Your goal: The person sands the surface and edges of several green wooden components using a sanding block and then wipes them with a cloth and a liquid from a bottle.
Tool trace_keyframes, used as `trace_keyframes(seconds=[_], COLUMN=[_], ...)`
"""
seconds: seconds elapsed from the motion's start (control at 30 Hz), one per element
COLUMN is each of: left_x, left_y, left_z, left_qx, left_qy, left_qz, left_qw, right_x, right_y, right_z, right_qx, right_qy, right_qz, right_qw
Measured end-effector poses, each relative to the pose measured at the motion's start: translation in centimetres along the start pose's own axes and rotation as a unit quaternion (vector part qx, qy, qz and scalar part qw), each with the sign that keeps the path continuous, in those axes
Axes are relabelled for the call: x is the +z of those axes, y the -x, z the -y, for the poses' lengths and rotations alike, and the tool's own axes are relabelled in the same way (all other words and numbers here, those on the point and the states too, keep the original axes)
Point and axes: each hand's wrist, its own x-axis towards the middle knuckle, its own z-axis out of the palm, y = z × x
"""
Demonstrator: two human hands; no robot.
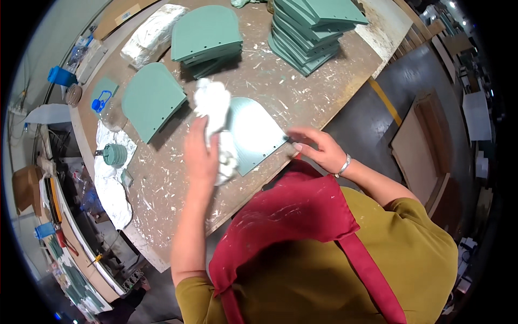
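A flat green arch-shaped panel (251, 132) with small holes along its straight edge lies near the table's front edge, its surface shining with light. My left hand (200, 154) is closed on a crumpled white cloth (212, 102), slightly blurred, at the panel's left side. At the panel's right corner, my right hand (321, 148) grips the edge between thumb and fingers. A bracelet circles that wrist. Left of the cloth rests a second green panel (152, 100), and behind it stands a short stack of similar panels (206, 33).
A taller, uneven stack of green panels (307, 40) stands at the back right of the paint-flecked table (162, 189). A white wrapped bundle (154, 35) sits at the back left. Far left are a green roll-like object (114, 155) on white cloth and a blue cup (62, 76).
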Motion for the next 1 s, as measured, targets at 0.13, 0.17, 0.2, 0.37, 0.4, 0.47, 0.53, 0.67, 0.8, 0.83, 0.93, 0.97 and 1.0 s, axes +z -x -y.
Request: trace_keyframes(seconds=[0.13,0.17,0.2,0.37,0.4,0.47,0.53,0.67,0.8,0.83,0.93,0.97,1.0], left_x=[1.6,1.4,1.1,-3.4,-3.2,-1.6,-0.8,2.4,-0.8,-0.7,2.4,4.6,5.0], left_y=[0.9,0.7,0.6,1.1,2.5,6.0,6.8,7.4,3.3,2.6,0.6,0.2,-0.5], left_z=[-8.0,-8.3,-8.5,-0.7,-0.1,1.4,-1.5,-1.6,-7.1,-7.9,-9.0,-8.8,-9.1], left_qx=[-0.012,0.023,0.056,-0.285,-0.279,-0.236,-0.197,-0.291,-0.202,-0.128,-0.036,-0.014,-0.007], left_qy=[0.194,0.205,0.215,0.348,0.298,0.188,0.056,0.427,0.527,0.493,0.534,0.522,0.494], left_qz=[0.144,0.146,0.149,0.019,0.057,0.131,0.19,0.112,0.112,0.147,0.239,0.247,0.259], left_qw=[0.97,0.968,0.964,0.893,0.911,0.945,0.96,0.849,0.818,0.848,0.811,0.817,0.83], right_x=[3.1,3.2,1.6,-7.7,-8.1,-6.4,-3.1,0.3,-2.5,-2.6,-3.1,-3.5,-4.2], right_y=[-2.0,-2.7,-3.2,-2.5,-2.6,-3.1,-3.9,-4.6,-5.6,-6.1,-6.9,-6.9,-6.8], right_z=[1.3,1.9,0.4,-0.2,-1.4,-1.9,-1.7,-1.7,-1.1,-0.1,5.4,5.9,6.2], right_qx=[0.2,0.157,0.128,0.094,0.077,0.135,0.133,0.019,0.111,0.183,0.232,0.215,0.2], right_qy=[-0.397,-0.369,-0.36,-0.107,-0.078,-0.01,0.064,0.219,0.079,-0.032,-0.248,-0.205,-0.166], right_qz=[-0.054,-0.114,-0.159,-0.199,-0.181,-0.124,-0.051,-0.033,0.056,0.012,-0.099,-0.08,-0.067], right_qw=[0.894,0.909,0.911,0.97,0.977,0.983,0.988,0.975,0.989,0.983,0.935,0.951,0.963])
